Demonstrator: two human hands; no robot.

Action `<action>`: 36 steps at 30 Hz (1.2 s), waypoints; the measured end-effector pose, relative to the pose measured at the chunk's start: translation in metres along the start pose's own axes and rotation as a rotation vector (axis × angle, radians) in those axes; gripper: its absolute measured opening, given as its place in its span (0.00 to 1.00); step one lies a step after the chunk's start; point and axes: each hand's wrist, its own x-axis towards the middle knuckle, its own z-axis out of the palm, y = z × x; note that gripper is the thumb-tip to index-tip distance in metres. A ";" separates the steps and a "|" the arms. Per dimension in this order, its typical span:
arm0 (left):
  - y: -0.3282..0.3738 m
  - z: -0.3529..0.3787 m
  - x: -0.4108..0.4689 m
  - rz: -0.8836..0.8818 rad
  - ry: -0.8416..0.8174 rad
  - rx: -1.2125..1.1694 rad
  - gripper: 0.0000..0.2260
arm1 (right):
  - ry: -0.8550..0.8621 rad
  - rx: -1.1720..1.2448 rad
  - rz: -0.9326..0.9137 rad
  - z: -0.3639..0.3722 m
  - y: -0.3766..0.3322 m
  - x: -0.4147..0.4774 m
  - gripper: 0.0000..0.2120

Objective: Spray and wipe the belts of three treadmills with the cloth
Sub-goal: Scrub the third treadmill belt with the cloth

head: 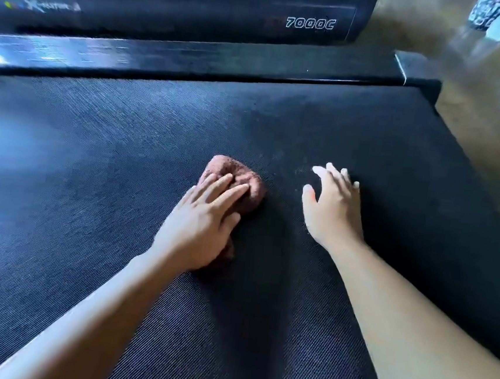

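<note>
A black ribbed treadmill belt (93,150) fills most of the view. A crumpled brown cloth (244,173) lies on it near the middle. My left hand (206,221) presses flat on top of the cloth, fingers over its near half. My right hand (334,206) hovers or rests on the bare belt just right of the cloth, fingers spread, holding nothing. A blurred clear spray bottle (483,31) with a patterned label stands on the floor at the top right.
The belt's glossy black side rail (194,61) runs along the far edge. Beyond it is a second treadmill's frame (310,24) marked 7000C. Brownish floor (493,127) lies past the belt's right end.
</note>
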 end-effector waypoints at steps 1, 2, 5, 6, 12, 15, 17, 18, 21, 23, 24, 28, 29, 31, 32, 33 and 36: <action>-0.010 -0.003 -0.005 -0.039 0.028 -0.002 0.30 | -0.014 0.016 -0.019 -0.005 0.004 -0.001 0.22; -0.017 -0.007 -0.007 -0.077 0.059 -0.001 0.29 | -0.026 0.001 -0.038 -0.011 0.011 -0.002 0.22; -0.026 -0.009 0.018 -0.217 0.115 0.016 0.23 | 0.002 -0.117 -0.059 -0.032 0.045 -0.006 0.22; -0.024 -0.007 0.034 -0.259 0.130 0.018 0.23 | 0.017 -0.161 -0.056 -0.040 0.058 -0.006 0.22; 0.035 0.017 0.135 -0.273 0.138 0.038 0.25 | 0.001 -0.320 0.123 -0.066 0.118 -0.009 0.26; 0.094 0.036 0.167 -0.153 0.087 0.062 0.26 | 0.024 -0.293 0.146 -0.059 0.122 -0.010 0.25; 0.132 0.052 0.168 -0.035 0.058 0.066 0.28 | 0.046 -0.285 0.151 -0.057 0.123 -0.008 0.24; 0.149 0.059 0.159 0.027 0.044 0.061 0.27 | 0.054 -0.287 0.151 -0.056 0.124 -0.008 0.24; 0.178 0.070 0.112 0.139 -0.013 -0.001 0.25 | 0.079 -0.289 0.147 -0.055 0.126 -0.007 0.24; 0.171 0.066 0.076 0.202 -0.018 0.001 0.25 | 0.078 -0.272 0.152 -0.056 0.126 -0.006 0.24; 0.159 0.063 0.061 0.222 -0.017 0.011 0.26 | 0.076 -0.270 0.154 -0.056 0.126 -0.006 0.24; 0.094 0.040 0.033 0.156 0.014 0.000 0.28 | 0.083 -0.281 0.150 -0.055 0.126 -0.007 0.24; 0.078 0.034 0.036 0.107 0.025 0.001 0.29 | 0.084 -0.278 0.151 -0.055 0.126 -0.007 0.24; 0.046 0.022 0.051 0.029 0.071 0.007 0.29 | 0.080 -0.276 0.152 -0.054 0.125 -0.008 0.24; 0.034 0.017 0.064 0.000 0.102 0.006 0.28 | 0.079 -0.280 0.153 -0.054 0.125 -0.008 0.24; 0.023 0.014 0.080 -0.034 0.126 0.001 0.26 | 0.076 -0.286 0.155 -0.054 0.125 -0.008 0.24; 0.010 0.011 0.139 -0.143 0.152 -0.002 0.24 | 0.077 -0.299 0.158 -0.054 0.124 -0.007 0.25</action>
